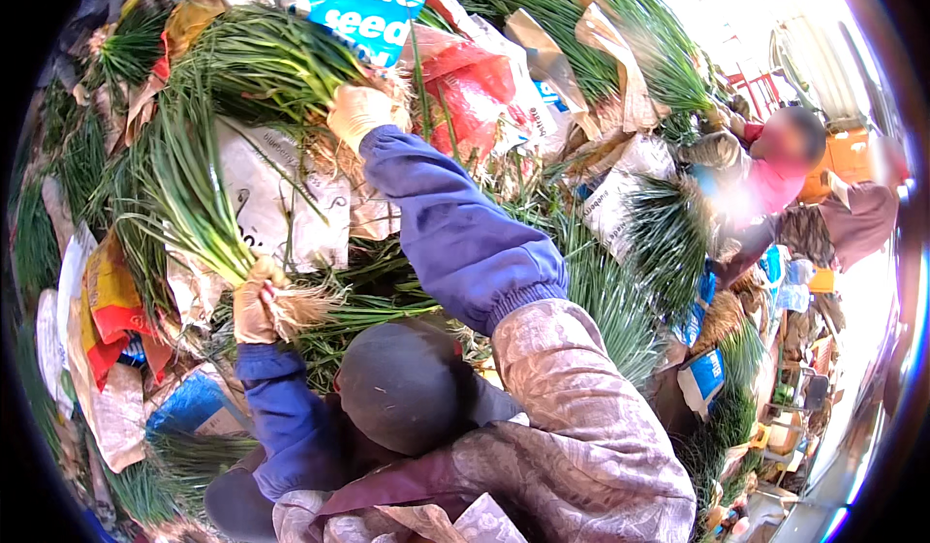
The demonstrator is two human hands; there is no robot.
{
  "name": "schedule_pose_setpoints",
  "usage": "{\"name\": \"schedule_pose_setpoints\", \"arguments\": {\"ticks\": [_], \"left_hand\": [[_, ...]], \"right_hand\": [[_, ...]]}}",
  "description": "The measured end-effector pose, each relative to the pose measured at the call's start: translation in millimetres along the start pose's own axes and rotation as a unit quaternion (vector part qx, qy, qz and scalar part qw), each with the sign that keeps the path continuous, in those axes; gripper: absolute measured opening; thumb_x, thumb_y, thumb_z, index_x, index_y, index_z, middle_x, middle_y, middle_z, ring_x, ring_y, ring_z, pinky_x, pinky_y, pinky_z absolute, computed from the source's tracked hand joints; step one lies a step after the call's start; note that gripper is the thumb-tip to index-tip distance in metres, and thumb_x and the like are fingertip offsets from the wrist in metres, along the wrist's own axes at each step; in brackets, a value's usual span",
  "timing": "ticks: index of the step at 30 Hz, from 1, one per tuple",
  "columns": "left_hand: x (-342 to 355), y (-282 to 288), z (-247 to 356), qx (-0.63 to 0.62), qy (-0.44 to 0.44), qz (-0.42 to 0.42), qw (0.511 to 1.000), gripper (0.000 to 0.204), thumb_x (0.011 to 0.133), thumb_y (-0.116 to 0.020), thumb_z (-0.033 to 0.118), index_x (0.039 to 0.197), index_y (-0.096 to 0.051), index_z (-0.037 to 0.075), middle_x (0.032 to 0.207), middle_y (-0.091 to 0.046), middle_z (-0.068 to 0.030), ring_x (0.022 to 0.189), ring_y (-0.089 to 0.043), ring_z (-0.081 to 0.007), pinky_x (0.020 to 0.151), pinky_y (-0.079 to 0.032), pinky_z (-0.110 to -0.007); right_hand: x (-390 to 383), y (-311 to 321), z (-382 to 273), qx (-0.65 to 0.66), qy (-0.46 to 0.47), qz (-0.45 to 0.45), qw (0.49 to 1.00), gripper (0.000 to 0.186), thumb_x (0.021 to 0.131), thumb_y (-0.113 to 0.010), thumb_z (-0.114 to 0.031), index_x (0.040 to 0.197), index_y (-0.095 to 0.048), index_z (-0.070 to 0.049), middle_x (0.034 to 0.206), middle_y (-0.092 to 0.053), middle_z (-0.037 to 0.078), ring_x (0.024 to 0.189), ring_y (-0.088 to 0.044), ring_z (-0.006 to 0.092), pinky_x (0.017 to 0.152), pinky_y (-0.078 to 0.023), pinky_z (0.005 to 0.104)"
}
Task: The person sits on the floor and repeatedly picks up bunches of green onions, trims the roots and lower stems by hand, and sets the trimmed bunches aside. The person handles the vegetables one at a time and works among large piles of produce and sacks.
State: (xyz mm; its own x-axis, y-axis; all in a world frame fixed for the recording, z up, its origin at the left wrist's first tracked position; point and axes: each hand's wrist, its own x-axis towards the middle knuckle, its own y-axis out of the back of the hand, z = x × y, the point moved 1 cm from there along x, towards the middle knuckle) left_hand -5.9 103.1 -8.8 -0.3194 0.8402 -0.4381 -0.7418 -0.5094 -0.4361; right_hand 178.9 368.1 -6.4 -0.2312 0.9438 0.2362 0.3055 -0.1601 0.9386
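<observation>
My left hand [256,303], in a pale glove with a blue sleeve, is shut on the root end of a bunch of long green shoots [184,189] that fans up and to the left. Higher up, my right hand [356,113], also gloved, grips the rooty base of a second green bunch [266,59] lying on the heap. Both bunches have pale, stringy roots at the hand. A dark rounded shape [407,383] sits between my arms at the bottom; I cannot tell what it is.
Many more green bunches [620,30] are piled all around, mixed with white, red and blue sacks [368,0]. At the right, a person in a pink top [775,180] and another sleeve [857,218] handle bunches. Crates and clutter line the far right edge.
</observation>
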Motion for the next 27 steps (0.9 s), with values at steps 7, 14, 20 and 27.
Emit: {"name": "schedule_pose_setpoints", "arguments": {"ticks": [7, 14, 20, 27], "left_hand": [[44.0, 59.4, -46.5, -0.064, 0.088, -0.033, 0.994, 0.012, 0.089, -0.064, 0.019, 0.086, -0.058, 0.01, 0.066, -0.051, 0.0035, 0.052, -0.046, -0.0084, 0.049, -0.038, -0.021], [23.1, 67.5, -20.7, -0.252, 0.106, -0.191, 0.943, 0.011, 0.098, -0.051, 0.017, 0.103, -0.052, 0.007, 0.076, -0.04, 0.0026, 0.061, -0.035, -0.0072, 0.053, -0.033, -0.022], [31.2, 59.6, -28.4, -0.232, 0.064, -0.255, 0.936, 0.019, 0.099, -0.05, 0.017, 0.109, -0.051, 0.002, 0.074, -0.038, 0.0024, 0.06, -0.034, -0.007, 0.053, -0.034, -0.021], [19.1, 81.8, -7.1, -0.282, 0.105, -0.241, 0.923, 0.036, 0.099, -0.049, 0.017, 0.129, -0.046, -0.003, 0.067, -0.033, 0.0046, 0.058, -0.032, -0.0059, 0.054, -0.032, -0.021]], "right_hand": [[-5.4, -19.3, -9.7, -0.051, -0.003, -0.097, 0.994, 0.018, 0.079, -0.062, -0.024, 0.079, -0.069, -0.007, 0.076, -0.067, 0.009, 0.076, -0.068, 0.0246, 0.061, -0.051, 0.0403], [-34.8, 85.6, -33.8, 0.248, 0.07, 0.153, 0.954, 0.015, 0.082, -0.057, -0.014, 0.07, -0.059, -0.004, 0.062, -0.06, 0.016, 0.057, -0.062, 0.0325, 0.051, -0.045, 0.0428], [-91.0, 44.1, 0.4, 0.095, 0.134, -0.255, 0.953, 0.035, 0.09, -0.042, -0.031, 0.084, -0.068, -0.008, 0.077, -0.066, 0.017, 0.072, -0.065, 0.0366, 0.069, -0.053, 0.0453], [-86.8, 82.1, -43.8, 0.772, -0.111, -0.146, 0.609, 0.024, 0.095, -0.054, -0.026, 0.089, -0.066, -0.007, 0.077, -0.065, 0.006, 0.06, -0.055, 0.0101, 0.053, -0.043, 0.0281]]}}
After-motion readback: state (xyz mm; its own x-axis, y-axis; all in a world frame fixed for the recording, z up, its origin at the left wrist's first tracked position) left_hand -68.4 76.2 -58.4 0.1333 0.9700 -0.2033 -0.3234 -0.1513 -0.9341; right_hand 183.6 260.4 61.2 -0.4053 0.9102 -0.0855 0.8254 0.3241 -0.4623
